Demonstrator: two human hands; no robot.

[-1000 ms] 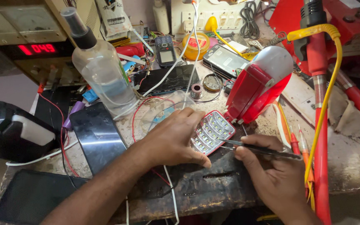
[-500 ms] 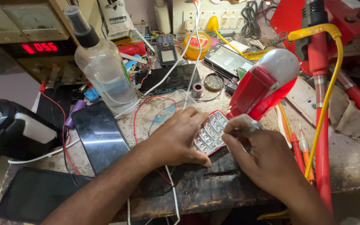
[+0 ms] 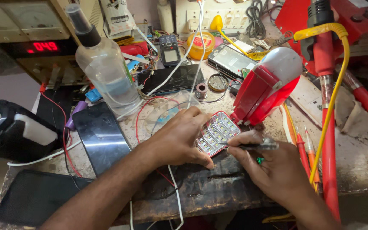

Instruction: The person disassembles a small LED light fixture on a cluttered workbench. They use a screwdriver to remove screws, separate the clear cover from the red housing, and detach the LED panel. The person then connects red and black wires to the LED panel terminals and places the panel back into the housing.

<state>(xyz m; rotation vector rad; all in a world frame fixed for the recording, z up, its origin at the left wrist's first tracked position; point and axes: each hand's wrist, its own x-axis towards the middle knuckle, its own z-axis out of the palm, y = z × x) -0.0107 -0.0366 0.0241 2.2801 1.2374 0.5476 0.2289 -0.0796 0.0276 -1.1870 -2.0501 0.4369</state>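
Observation:
My left hand [image 3: 179, 138] holds a small rectangular panel of white lights with a red rim [image 3: 216, 133] against the worn dark bench [image 3: 218, 187]. My right hand [image 3: 273, 168] pinches a thin dark tool [image 3: 257, 146] whose tip rests at the panel's lower right edge. Just behind the panel stands the red and white lamp body [image 3: 265, 87], tilted over it. Thin red and white wires [image 3: 141, 115] run under my left hand.
A clear spray bottle [image 3: 107, 68] stands at the back left, beside a meter with a red display [image 3: 43, 46]. Phones [image 3: 102, 137] lie around the bench. A red tool with a yellow cable [image 3: 326, 110] stands at the right. Screwdrivers [image 3: 307, 149] lie near it.
My right hand drew in from the panel's right side to its lower edge, bringing the tool tip onto the panel. My left hand kept its hold.

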